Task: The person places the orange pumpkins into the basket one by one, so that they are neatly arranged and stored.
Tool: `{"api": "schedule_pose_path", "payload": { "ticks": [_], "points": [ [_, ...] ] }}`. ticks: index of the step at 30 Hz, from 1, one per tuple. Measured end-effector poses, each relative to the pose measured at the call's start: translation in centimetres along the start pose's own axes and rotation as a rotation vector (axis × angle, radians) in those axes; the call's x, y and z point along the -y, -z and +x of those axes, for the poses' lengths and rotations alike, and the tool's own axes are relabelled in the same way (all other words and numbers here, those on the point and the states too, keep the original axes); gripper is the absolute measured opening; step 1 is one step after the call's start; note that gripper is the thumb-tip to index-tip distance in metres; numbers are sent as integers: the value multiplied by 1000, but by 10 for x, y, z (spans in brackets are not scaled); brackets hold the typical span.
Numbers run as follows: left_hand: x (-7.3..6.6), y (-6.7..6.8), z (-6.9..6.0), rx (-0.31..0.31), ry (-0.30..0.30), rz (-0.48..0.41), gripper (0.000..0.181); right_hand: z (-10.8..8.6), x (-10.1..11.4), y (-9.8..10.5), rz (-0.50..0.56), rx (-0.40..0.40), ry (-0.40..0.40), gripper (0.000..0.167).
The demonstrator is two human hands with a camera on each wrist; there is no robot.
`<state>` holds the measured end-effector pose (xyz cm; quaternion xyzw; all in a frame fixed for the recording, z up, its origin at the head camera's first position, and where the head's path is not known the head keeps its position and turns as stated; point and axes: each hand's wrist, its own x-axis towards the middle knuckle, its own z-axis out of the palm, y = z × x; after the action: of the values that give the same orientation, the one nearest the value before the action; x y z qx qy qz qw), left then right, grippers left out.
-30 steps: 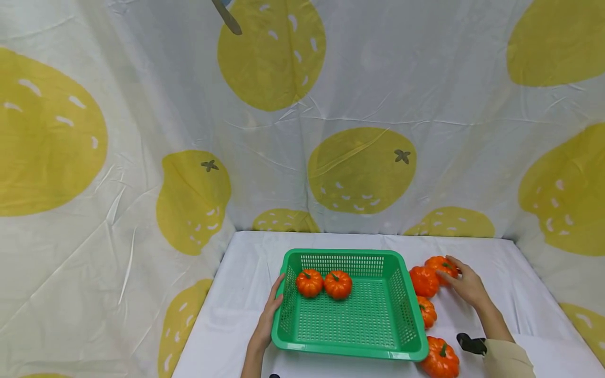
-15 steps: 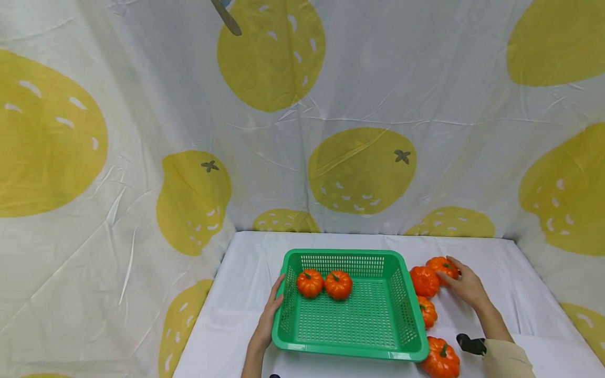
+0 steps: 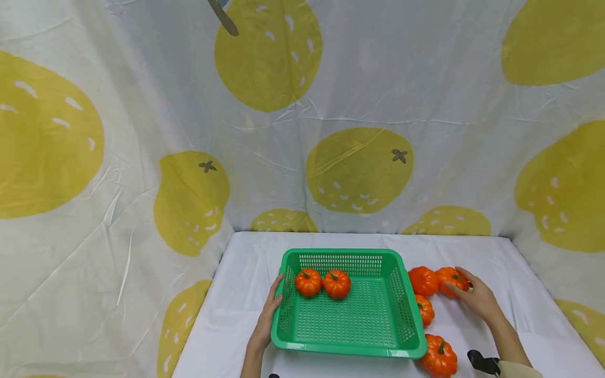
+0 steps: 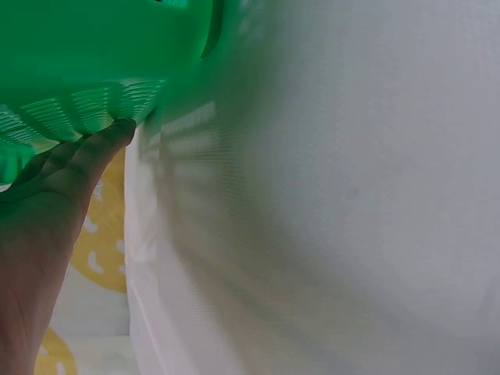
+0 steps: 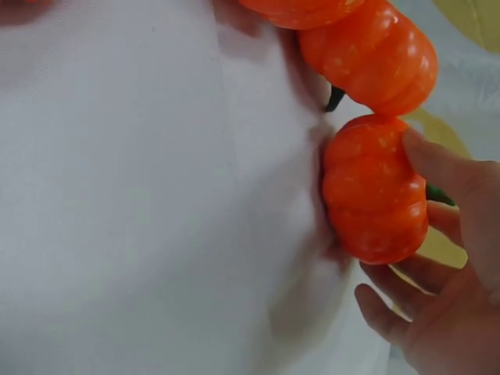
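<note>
My left hand (image 3: pixel 267 319) lies along the left side of a green plastic basket (image 3: pixel 347 353). In the left wrist view its straight fingers (image 4: pixel 98 152) press against the slotted basket wall (image 4: pixel 101 39). Two small orange pumpkins, one on the left (image 3: pixel 308 284) and one beside it (image 3: pixel 337 286), sit inside the basket. To the right of the basket, my right hand (image 3: pixel 479 298) grips another small orange pumpkin (image 3: pixel 449 282) between thumb and fingers. The right wrist view shows that pumpkin (image 5: pixel 373 191) with its green stem pointing toward the palm, next to a second pumpkin (image 5: pixel 375 58).
Several more pumpkins stand along the basket's right side: one at the back (image 3: pixel 423 282), one midway (image 3: pixel 425 311) and one at the front (image 3: pixel 438 357). A white cloth (image 3: pixel 482 257) covers the table. Fabric with yellow fruit (image 3: pixel 359 170) hangs behind and at both sides.
My right hand has moved slightly toward me and to the right, and the gripped pumpkin has shifted with it. The left hand and basket stay in place.
</note>
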<state>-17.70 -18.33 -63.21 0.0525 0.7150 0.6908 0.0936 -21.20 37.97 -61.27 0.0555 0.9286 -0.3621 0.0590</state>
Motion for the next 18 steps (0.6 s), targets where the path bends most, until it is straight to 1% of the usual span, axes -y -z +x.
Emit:
{"api": "schedule_pose_path", "payload": {
  "ticks": [5, 10, 13, 18],
  "points": [
    [0, 0, -1, -2, 1, 2, 55, -10, -5, 4, -22, 23, -25, 91],
    [-1, -1, -1, -3, -6, 6, 55, -17, -15, 3, -23, 28, -27, 98],
    [-1, -1, -1, -3, -13, -4, 55, -19, -20, -1, -2, 0, -18, 96],
    [0, -1, 0, 8, -14, -22, 55, -18, -22, -10, 20, -70, 12, 85]
  ]
}}
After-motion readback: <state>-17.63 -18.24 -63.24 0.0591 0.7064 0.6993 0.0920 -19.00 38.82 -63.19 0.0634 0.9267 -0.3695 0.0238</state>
